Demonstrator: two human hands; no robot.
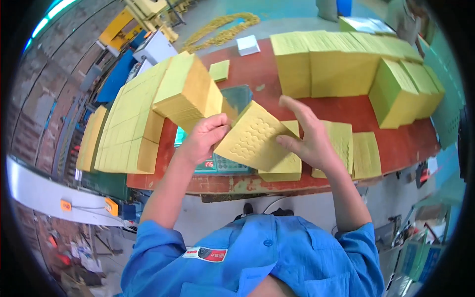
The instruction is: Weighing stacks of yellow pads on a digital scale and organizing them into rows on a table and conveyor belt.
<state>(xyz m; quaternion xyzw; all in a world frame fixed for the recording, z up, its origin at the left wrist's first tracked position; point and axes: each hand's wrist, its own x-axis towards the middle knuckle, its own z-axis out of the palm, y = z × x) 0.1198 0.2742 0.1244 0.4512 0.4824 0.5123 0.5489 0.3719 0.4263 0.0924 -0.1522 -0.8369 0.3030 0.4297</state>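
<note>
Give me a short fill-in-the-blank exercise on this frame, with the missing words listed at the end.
1. The left hand pinches a patterned sheet coloured ____.
2. The more widely opened of the two is the ____ hand.
3. The bare parts of the table are mainly ____ in colour.
4. The person's shirt is coloured ____.

Missing words: yellow; right; red; blue.

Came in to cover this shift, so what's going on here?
A person's left hand grips some embossed yellow paper near its left edge; the right hand, fingers spread, has its thumb at the opposite edge. The paper partly hides a digital scale on a red table. Yellow paper stacks stand to both sides.
</note>
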